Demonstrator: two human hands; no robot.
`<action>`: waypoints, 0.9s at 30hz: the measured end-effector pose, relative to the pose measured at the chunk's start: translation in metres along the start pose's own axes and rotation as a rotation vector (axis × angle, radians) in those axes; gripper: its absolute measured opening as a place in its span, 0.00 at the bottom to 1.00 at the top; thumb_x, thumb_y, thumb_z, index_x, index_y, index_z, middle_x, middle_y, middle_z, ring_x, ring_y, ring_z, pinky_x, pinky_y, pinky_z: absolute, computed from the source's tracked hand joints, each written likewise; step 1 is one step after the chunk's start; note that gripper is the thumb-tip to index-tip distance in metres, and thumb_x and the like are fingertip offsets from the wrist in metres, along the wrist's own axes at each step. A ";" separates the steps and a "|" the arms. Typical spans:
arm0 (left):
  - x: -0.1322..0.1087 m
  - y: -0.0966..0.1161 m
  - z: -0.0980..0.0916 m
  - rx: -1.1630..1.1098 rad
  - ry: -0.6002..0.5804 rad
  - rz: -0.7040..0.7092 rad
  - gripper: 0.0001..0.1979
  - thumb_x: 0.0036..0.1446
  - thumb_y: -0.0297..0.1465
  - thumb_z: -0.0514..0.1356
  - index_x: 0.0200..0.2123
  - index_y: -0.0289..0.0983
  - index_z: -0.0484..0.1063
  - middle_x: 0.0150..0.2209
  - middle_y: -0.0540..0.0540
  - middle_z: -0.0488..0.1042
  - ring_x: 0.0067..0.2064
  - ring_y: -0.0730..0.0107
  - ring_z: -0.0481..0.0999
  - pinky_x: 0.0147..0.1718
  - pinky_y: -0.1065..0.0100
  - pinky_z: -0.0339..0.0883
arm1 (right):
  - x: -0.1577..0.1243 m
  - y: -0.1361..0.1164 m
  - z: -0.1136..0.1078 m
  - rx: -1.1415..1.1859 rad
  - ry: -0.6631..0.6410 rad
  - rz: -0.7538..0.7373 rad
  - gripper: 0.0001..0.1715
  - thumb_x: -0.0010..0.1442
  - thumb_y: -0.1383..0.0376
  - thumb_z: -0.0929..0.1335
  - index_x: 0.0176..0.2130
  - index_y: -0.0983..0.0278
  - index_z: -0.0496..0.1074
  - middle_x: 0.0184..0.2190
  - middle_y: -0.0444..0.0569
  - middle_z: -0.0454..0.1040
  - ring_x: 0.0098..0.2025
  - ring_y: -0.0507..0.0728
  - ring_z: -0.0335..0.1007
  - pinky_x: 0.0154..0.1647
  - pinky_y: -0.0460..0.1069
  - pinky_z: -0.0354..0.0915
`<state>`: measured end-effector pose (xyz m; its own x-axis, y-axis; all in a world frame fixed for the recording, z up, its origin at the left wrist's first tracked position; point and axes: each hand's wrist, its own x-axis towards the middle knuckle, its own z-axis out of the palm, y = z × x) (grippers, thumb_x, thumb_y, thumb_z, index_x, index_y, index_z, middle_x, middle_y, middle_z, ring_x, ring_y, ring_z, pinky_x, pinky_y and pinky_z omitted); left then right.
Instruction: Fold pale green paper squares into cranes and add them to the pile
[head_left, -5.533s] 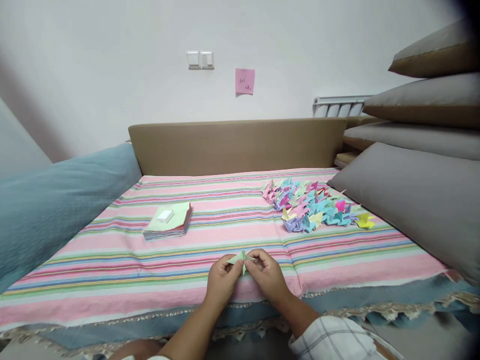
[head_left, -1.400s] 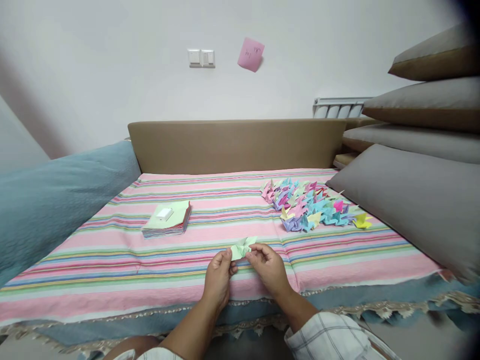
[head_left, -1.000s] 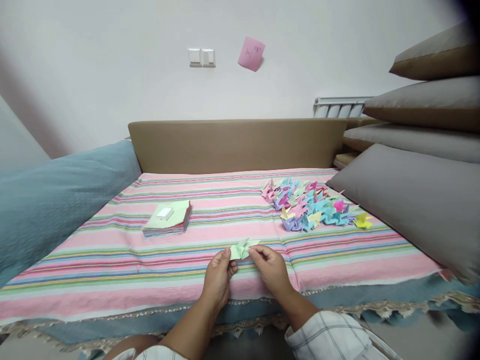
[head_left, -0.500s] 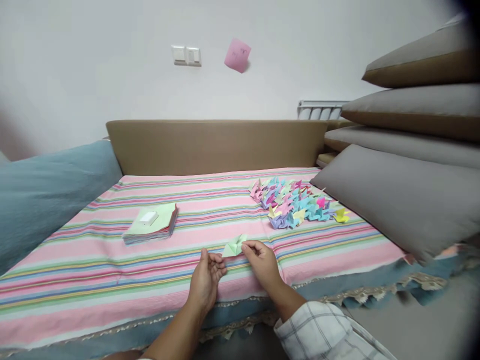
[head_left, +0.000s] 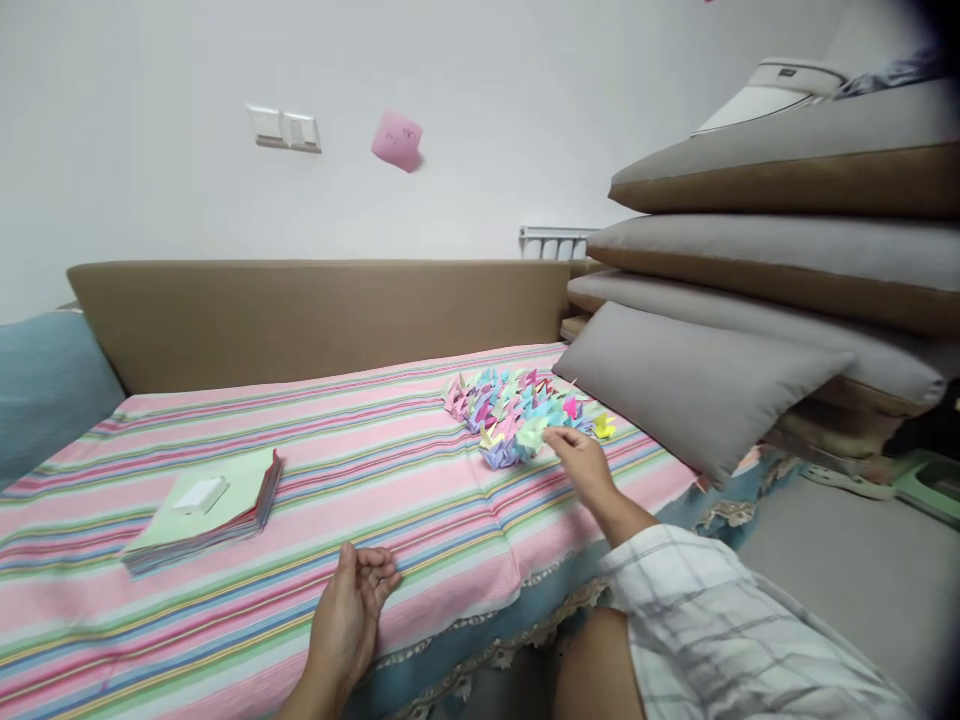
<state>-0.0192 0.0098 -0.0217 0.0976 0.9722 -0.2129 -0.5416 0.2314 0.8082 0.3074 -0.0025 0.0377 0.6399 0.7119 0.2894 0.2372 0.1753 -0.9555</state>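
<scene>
Between the fingertips of my right hand is a pale green origami crane, pinched at one edge. It is at the near side of a cluster of folded paper cranes in pink, blue, purple and yellow; whether it touches them I cannot tell. My left hand is near the front of the striped cloth, palm turned inward, fingers loosely curled and apart, holding nothing. To its left lies a stack of coloured paper, light green on top, bearing a small white box-like object.
A striped cloth covers the seat up to a brown backrest. Grey cushions are piled on the right, beside the cranes. A blue cushion stands at the left. A pink note hangs on the wall.
My right hand has carried the green crane away from my left hand, forward and right to the cluster. My left hand stays near the front, empty. The camera view has turned right.
</scene>
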 end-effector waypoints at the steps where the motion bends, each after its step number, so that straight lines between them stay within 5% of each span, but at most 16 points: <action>1: 0.000 0.000 0.000 0.002 -0.003 0.000 0.20 0.50 0.46 0.60 0.23 0.34 0.69 0.26 0.47 0.73 0.29 0.69 0.73 0.30 0.68 0.72 | 0.009 0.007 -0.014 -0.080 0.017 0.026 0.19 0.47 0.53 0.68 0.33 0.65 0.76 0.30 0.48 0.76 0.32 0.56 0.68 0.35 0.48 0.61; 5: 0.001 0.000 0.001 0.019 0.018 -0.008 0.19 0.51 0.45 0.60 0.23 0.34 0.69 0.25 0.47 0.72 0.28 0.69 0.73 0.29 0.68 0.72 | 0.017 0.034 -0.042 -0.160 -0.016 0.078 0.16 0.43 0.55 0.69 0.26 0.66 0.76 0.24 0.47 0.75 0.28 0.55 0.66 0.29 0.47 0.59; 12: 0.003 -0.001 -0.002 0.018 0.020 -0.014 0.19 0.53 0.44 0.59 0.23 0.33 0.70 0.25 0.46 0.72 0.28 0.69 0.73 0.30 0.67 0.72 | -0.012 0.068 -0.009 -0.170 -0.101 0.109 0.18 0.45 0.53 0.67 0.27 0.65 0.76 0.18 0.43 0.71 0.21 0.53 0.63 0.24 0.46 0.58; 20: 0.005 -0.003 -0.007 0.027 -0.016 -0.008 0.21 0.43 0.48 0.64 0.23 0.34 0.70 0.25 0.47 0.72 0.29 0.68 0.73 0.30 0.67 0.73 | 0.013 0.082 -0.026 -0.239 0.140 0.132 0.21 0.48 0.53 0.63 0.31 0.65 0.75 0.29 0.49 0.77 0.33 0.58 0.70 0.33 0.48 0.63; 27: 0.007 -0.005 -0.009 0.032 -0.007 -0.011 0.20 0.45 0.47 0.63 0.23 0.34 0.70 0.25 0.47 0.72 0.29 0.68 0.73 0.31 0.67 0.73 | 0.038 0.093 -0.024 -0.278 0.200 0.153 0.18 0.46 0.54 0.64 0.28 0.64 0.75 0.31 0.51 0.78 0.37 0.60 0.72 0.38 0.49 0.63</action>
<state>-0.0238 0.0148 -0.0323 0.1090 0.9698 -0.2184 -0.5136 0.2430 0.8229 0.3716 0.0242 -0.0387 0.8069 0.5638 0.1762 0.2994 -0.1334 -0.9448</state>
